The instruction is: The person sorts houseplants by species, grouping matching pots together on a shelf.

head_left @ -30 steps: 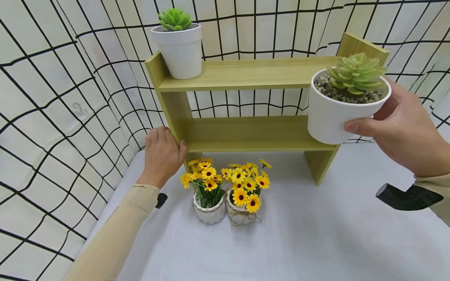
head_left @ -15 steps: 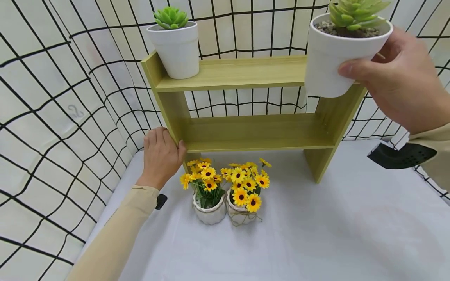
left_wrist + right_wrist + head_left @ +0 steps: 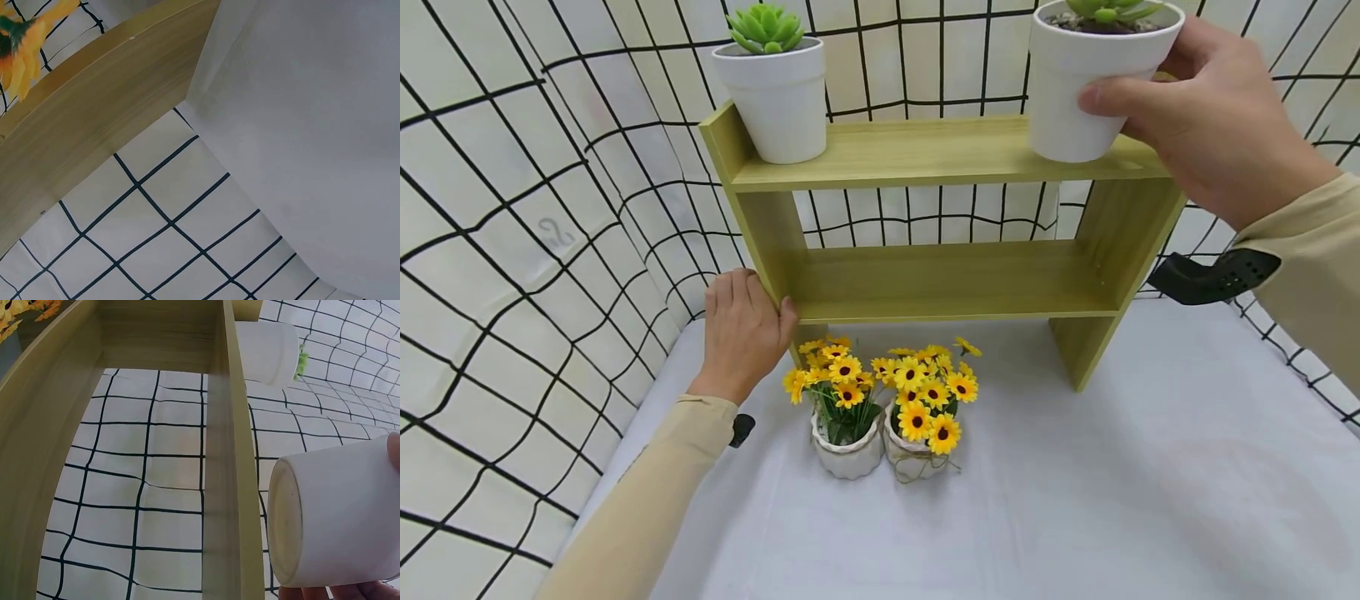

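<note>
My right hand [image 3: 1217, 125] grips a white pot [image 3: 1067, 100] with a green succulent, thumb on its front. In the head view the pot overlaps the right part of the top board of a two-tier wooden shelf [image 3: 917, 150]. Seen in the right wrist view, the pot [image 3: 344, 512] shows its base beside the board's edge, the pot standing apart from that edge. My left hand [image 3: 743, 333] holds the shelf's left side panel, thumb at the front edge and fingers along the outside. A matching potted succulent [image 3: 778, 100] stands at the top board's left end.
Two small pots of yellow flowers, one on the left [image 3: 846, 450] and one tied with twine [image 3: 913, 458], stand on the white-covered table [image 3: 1000, 525] before the shelf. Black wire grid [image 3: 587, 250] lines the back and sides.
My right hand has lifted the potted succulent from in front of the shelf's right side to the top board's level, then moved it slightly left and farther away. The left hand stays put.
</note>
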Available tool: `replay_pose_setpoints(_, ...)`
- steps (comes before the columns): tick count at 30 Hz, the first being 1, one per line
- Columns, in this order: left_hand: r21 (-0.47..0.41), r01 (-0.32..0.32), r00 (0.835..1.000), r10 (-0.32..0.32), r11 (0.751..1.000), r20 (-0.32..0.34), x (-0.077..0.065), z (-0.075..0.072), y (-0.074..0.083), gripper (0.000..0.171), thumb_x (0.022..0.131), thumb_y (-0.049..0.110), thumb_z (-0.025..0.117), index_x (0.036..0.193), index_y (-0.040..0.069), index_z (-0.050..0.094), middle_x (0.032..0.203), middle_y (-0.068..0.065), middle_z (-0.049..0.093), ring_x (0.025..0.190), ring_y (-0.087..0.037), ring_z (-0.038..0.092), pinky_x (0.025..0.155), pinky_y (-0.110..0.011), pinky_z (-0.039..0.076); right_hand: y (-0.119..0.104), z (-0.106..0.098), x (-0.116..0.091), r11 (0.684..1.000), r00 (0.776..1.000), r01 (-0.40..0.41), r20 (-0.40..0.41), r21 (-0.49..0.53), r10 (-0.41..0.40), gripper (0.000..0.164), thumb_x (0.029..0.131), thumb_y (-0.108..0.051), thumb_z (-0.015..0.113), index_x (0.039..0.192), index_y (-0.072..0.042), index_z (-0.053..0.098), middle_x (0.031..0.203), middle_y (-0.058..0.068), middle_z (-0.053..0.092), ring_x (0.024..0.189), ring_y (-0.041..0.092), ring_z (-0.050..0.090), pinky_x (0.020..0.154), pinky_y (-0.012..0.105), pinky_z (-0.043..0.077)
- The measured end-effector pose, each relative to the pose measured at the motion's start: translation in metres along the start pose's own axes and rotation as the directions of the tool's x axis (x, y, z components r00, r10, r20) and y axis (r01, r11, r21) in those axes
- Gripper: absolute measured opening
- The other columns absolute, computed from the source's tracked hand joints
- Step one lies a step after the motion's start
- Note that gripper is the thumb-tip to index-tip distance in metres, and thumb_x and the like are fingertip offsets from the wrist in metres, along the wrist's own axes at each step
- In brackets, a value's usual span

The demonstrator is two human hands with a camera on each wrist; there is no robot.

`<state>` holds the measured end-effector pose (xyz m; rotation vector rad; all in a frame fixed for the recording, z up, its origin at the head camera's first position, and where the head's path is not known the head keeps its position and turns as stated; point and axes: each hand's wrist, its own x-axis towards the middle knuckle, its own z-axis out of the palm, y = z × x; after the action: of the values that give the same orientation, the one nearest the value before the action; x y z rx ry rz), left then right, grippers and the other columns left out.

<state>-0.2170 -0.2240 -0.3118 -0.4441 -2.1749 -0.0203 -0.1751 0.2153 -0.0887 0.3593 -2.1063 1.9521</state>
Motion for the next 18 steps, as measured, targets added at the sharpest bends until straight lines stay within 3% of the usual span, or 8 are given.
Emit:
replay_pose_setpoints(5,-0.005,0.007,1.000,-0.007,1.000,0.005,-0.001,0.001,0.000,0.042,0.102,0.030,0.034,0.101,-0.010,0.046,0.101,-0.028,0.049,0.097,-0.043,0.041,0.092,-0.054,0.034,0.004,0.000,0.009,0.992,0.999,-0.033,-0.019,-0.122,0.031,0.071,0.087,-0.004,0.079,0.148,-0.025,0.051,0.145,-0.008,0.051,0.138,0.017,0.045,0.126,0.036,0.034)
replay_pose_setpoints(11,-0.021,0.020,1.000,-0.019,1.000,0.013,-0.001,0.001,0.002,0.044,0.102,0.031,0.034,0.101,-0.011,0.047,0.101,-0.028,0.049,0.098,-0.043,0.041,0.093,-0.054,0.034,0.012,-0.006,0.022,0.993,0.993,-0.114,-0.027,0.038,0.115,0.073,0.084,0.001,0.080,0.146,-0.023,0.052,0.143,-0.008,0.051,0.142,0.015,0.043,0.130,0.036,0.023)
replay_pose_setpoints(18,-0.028,0.019,1.000,-0.019,0.999,0.007,-0.001,0.002,0.000,0.044,0.102,0.031,0.035,0.101,-0.012,0.047,0.101,-0.028,0.049,0.097,-0.043,0.040,0.091,-0.054,0.033,0.012,-0.007,0.032,0.977,0.980,-0.196,-0.032,-0.083,0.194,0.074,0.086,-0.009,0.082,0.149,-0.028,0.047,0.148,-0.013,0.046,0.143,0.012,0.039,0.131,0.041,0.019)
